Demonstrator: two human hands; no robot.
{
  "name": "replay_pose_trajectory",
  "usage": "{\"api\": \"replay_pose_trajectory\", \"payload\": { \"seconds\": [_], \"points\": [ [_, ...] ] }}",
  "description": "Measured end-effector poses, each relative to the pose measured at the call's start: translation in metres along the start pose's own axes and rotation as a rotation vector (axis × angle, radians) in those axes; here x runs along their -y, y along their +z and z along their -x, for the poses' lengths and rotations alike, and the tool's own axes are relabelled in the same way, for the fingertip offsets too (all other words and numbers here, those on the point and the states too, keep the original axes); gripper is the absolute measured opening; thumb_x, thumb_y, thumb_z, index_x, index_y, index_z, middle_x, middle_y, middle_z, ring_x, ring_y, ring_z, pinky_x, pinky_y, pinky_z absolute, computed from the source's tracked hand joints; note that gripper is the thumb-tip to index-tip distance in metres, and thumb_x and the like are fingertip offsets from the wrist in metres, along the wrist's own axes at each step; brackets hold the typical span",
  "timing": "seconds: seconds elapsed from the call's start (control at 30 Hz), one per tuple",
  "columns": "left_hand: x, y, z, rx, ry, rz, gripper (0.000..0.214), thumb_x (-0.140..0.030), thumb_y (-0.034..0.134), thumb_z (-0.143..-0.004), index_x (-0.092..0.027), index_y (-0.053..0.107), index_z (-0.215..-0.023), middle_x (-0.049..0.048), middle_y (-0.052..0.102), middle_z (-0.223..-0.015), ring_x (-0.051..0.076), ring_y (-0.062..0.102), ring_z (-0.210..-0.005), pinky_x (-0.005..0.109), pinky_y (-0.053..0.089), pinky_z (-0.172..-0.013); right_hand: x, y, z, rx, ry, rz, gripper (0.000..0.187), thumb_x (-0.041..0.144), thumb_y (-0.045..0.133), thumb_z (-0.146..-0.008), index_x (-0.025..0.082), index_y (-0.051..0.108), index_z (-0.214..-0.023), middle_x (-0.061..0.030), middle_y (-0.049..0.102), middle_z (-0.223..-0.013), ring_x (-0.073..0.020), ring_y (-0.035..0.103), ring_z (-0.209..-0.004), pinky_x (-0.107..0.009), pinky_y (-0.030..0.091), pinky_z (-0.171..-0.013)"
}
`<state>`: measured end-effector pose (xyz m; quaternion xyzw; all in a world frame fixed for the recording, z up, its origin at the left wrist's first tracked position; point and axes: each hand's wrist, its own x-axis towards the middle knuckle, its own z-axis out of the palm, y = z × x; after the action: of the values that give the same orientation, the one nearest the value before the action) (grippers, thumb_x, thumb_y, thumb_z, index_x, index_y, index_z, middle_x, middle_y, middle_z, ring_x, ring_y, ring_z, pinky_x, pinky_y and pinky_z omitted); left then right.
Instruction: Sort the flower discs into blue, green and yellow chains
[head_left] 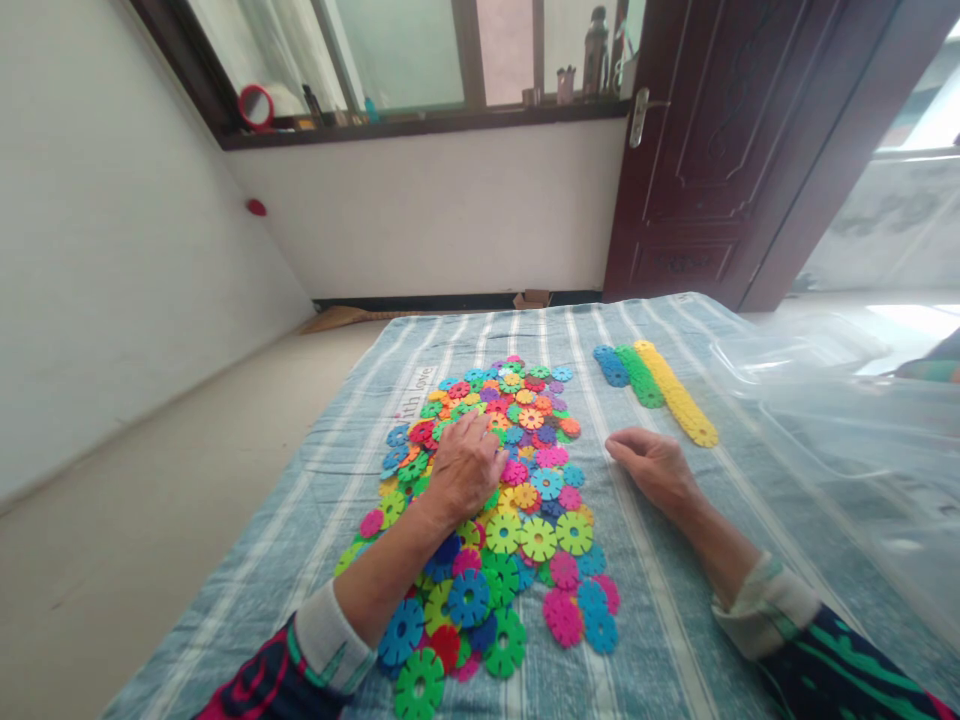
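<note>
A wide spread of notched plastic discs point(538, 538) in many colours lies over the striped bedcloth in front of me. My left hand point(466, 462) rests palm down on the middle of this pile, its fingers reaching out over the discs. To the right of the pile, my right hand point(654, 466) is closed just above or on the cloth. Its fingers are curled together, and whatever they may hold is hidden. Beyond it lie overlapping rows of discs sorted by colour: a short blue row point(611, 366), a green row point(640, 376) and a longer yellow row point(677, 396).
Clear plastic containers point(847, 420) stand at the right on the striped cloth point(315, 560). Past the far edge are a white wall point(435, 210), a small cardboard box point(532, 299) and a dark red door point(697, 150). A flask point(595, 55) stands on the window sill.
</note>
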<state>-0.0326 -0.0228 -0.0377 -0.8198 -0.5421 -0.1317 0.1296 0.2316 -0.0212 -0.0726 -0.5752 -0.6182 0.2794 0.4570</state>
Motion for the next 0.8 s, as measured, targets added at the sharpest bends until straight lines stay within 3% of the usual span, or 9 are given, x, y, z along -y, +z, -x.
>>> {"api": "replay_pose_trajectory", "payload": {
  "seconds": [0.3, 0.5, 0.7, 0.8],
  "points": [
    [-0.001, -0.002, -0.006, 0.100, -0.034, 0.077, 0.018, -0.021, 0.056, -0.080, -0.021, 0.070, -0.091, 0.0131, 0.057, -0.127, 0.033, 0.044, -0.125, 0.053, 0.039, -0.100, 0.000, -0.001, 0.001, 0.006, -0.009, 0.012, 0.023, 0.039, 0.058, -0.073, 0.020, 0.071, -0.072, -0.0021, 0.071, -0.074, -0.0197, 0.063, -0.073, -0.030, 0.048, -0.070],
    [-0.002, -0.001, -0.009, 0.140, -0.060, 0.061, 0.022, -0.026, 0.058, -0.080, -0.021, 0.067, -0.099, 0.0134, 0.052, -0.134, 0.034, 0.041, -0.128, 0.055, 0.036, -0.102, -0.001, -0.001, 0.000, 0.000, -0.011, 0.013, 0.022, 0.039, 0.058, -0.073, 0.020, 0.071, -0.072, -0.0023, 0.071, -0.074, -0.0199, 0.064, -0.073, -0.030, 0.048, -0.070],
    [0.002, -0.005, -0.012, 0.191, -0.046, 0.065, 0.035, -0.030, 0.061, -0.079, -0.020, 0.064, -0.112, 0.0162, 0.048, -0.137, 0.034, 0.039, -0.130, 0.054, 0.035, -0.104, -0.001, 0.000, 0.001, 0.002, -0.008, 0.010, 0.023, 0.039, 0.058, -0.073, 0.020, 0.071, -0.072, -0.0027, 0.071, -0.075, -0.0201, 0.064, -0.074, -0.030, 0.047, -0.070],
    [0.003, -0.007, -0.012, 0.170, -0.006, 0.105, 0.039, -0.025, 0.063, -0.076, -0.024, 0.062, -0.115, 0.0127, 0.047, -0.138, 0.032, 0.039, -0.130, 0.053, 0.035, -0.105, -0.001, 0.000, 0.001, -0.003, -0.012, 0.011, 0.022, 0.038, 0.058, -0.073, 0.020, 0.071, -0.072, -0.0027, 0.072, -0.076, -0.0202, 0.064, -0.075, -0.030, 0.048, -0.071]
  ]
}}
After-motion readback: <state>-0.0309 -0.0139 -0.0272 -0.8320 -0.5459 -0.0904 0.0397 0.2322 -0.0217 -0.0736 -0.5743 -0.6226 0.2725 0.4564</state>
